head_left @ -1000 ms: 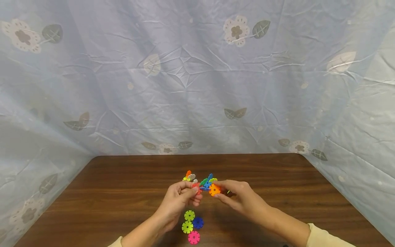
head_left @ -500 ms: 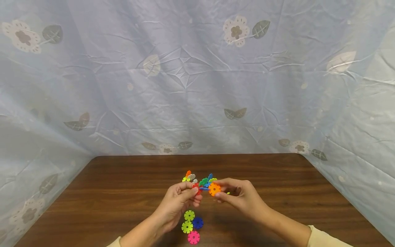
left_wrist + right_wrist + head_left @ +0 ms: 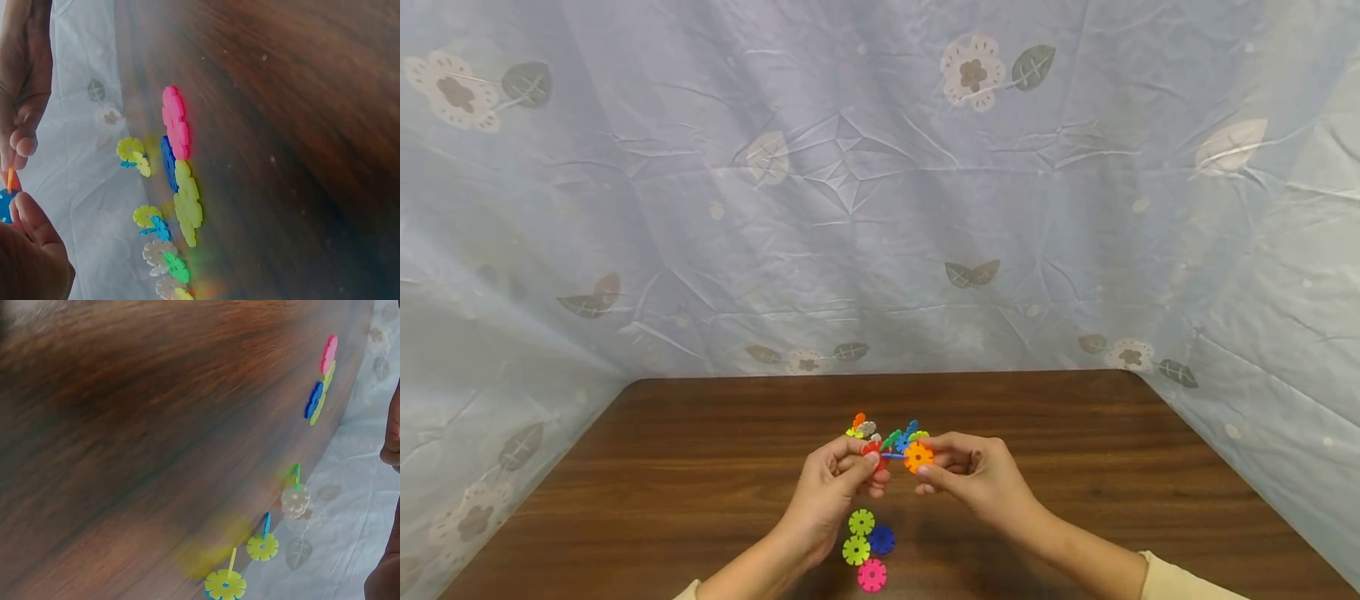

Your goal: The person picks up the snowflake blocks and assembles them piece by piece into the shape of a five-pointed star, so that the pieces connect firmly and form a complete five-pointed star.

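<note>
My left hand (image 3: 829, 485) pinches a red notched plastic disc (image 3: 872, 454) between thumb and fingers, raised above the table. Opposite it, my right hand (image 3: 981, 473) holds an orange notched disc (image 3: 918, 457) by its edge. A blue disc (image 3: 892, 456) spans the gap between these two, seen nearly edge-on in the head view. In the left wrist view, the blue disc (image 3: 6, 206) shows its face beside the orange disc (image 3: 10, 179). Whether the slots are fully joined is too small to tell. The right wrist view catches only parts of the hands at its right edge.
Lime discs (image 3: 856, 550), a dark blue disc (image 3: 882, 540) and a pink disc (image 3: 872, 575) lie flat near the front of the brown table (image 3: 700, 467). Joined discs stand behind the hands, including white ones (image 3: 295, 500) and a lime one (image 3: 262, 547). A patterned cloth (image 3: 880, 208) surrounds the table.
The right hand and the orange disc have shifted slightly left. The blue disc between the hands has turned closer to edge-on. Both hands keep their holds, and the discs on the table stay put.
</note>
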`<action>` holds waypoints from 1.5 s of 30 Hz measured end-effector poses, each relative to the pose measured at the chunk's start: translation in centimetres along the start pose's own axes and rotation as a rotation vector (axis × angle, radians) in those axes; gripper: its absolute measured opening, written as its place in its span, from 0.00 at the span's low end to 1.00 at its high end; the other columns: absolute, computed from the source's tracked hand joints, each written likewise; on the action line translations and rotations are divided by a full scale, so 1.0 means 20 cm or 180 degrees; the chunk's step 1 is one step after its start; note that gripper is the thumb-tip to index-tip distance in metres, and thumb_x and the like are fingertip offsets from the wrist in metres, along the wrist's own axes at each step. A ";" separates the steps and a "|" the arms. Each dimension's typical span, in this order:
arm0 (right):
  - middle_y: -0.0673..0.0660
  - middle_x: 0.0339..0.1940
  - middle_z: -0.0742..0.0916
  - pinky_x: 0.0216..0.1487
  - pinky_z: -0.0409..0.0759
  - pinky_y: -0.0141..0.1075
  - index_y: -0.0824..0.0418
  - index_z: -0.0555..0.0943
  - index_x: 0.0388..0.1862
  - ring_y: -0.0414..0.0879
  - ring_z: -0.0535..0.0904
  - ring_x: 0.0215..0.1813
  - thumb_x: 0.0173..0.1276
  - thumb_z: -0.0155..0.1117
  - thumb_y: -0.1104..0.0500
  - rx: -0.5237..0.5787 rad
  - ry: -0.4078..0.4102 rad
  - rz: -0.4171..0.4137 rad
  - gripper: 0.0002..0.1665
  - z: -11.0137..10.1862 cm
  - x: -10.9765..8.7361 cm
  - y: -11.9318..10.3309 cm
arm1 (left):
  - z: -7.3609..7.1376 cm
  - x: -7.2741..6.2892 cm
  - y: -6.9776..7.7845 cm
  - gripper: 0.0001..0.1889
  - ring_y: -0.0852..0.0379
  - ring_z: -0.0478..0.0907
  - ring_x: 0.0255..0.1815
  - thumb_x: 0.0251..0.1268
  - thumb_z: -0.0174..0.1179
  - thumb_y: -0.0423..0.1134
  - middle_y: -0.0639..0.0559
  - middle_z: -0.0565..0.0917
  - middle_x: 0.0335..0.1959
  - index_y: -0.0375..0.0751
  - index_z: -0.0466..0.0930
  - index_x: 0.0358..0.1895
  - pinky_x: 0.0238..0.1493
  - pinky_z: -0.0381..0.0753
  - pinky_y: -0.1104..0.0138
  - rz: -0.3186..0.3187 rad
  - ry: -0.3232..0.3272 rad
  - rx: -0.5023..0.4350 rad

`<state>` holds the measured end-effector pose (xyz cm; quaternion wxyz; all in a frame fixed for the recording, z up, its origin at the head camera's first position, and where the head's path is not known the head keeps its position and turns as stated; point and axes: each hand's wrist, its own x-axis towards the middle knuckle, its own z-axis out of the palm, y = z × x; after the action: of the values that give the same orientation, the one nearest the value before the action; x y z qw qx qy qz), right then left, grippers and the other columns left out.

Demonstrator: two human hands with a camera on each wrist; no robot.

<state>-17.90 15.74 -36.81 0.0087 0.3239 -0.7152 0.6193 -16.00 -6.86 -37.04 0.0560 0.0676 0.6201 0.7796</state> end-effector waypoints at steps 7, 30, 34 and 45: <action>0.80 0.39 0.88 0.43 0.92 0.45 0.83 0.77 0.60 0.40 0.92 0.35 0.72 0.68 0.69 0.0092 0.0051 0.0223 0.23 0.02 0.00 -0.01 | 0.01 0.00 -0.01 0.06 0.62 0.85 0.28 0.75 0.61 0.30 0.52 0.88 0.27 0.27 0.77 0.44 0.40 0.90 0.68 0.0165 0.0231 0.0199; 0.58 0.42 0.94 0.53 0.91 0.37 0.77 0.76 0.64 0.44 0.93 0.37 0.72 0.69 0.64 0.0856 0.0435 0.1406 0.26 0.05 0.02 -0.02 | 0.03 0.00 -0.04 0.06 0.60 0.85 0.29 0.75 0.60 0.30 0.48 0.89 0.29 0.28 0.74 0.43 0.38 0.89 0.70 0.0260 0.0306 0.0211; 0.56 0.39 0.94 0.53 0.90 0.33 0.75 0.76 0.63 0.42 0.92 0.36 0.72 0.69 0.65 0.0976 0.0433 0.1481 0.25 0.05 0.01 -0.01 | 0.02 0.00 -0.04 0.07 0.60 0.85 0.30 0.75 0.60 0.29 0.50 0.87 0.29 0.27 0.75 0.44 0.38 0.89 0.70 0.0242 0.0251 0.0217; 0.54 0.37 0.94 0.52 0.90 0.32 0.72 0.78 0.61 0.42 0.91 0.34 0.72 0.68 0.66 0.1111 0.0353 0.1481 0.22 0.04 0.00 -0.04 | 0.02 0.00 -0.05 0.08 0.62 0.85 0.28 0.75 0.60 0.29 0.50 0.87 0.28 0.24 0.75 0.45 0.38 0.88 0.71 0.0245 0.0233 0.0163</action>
<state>-17.20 14.94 -36.29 -0.1502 0.1135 -0.6513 0.7351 -15.90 -6.29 -37.85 0.0015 0.0644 0.6385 0.7669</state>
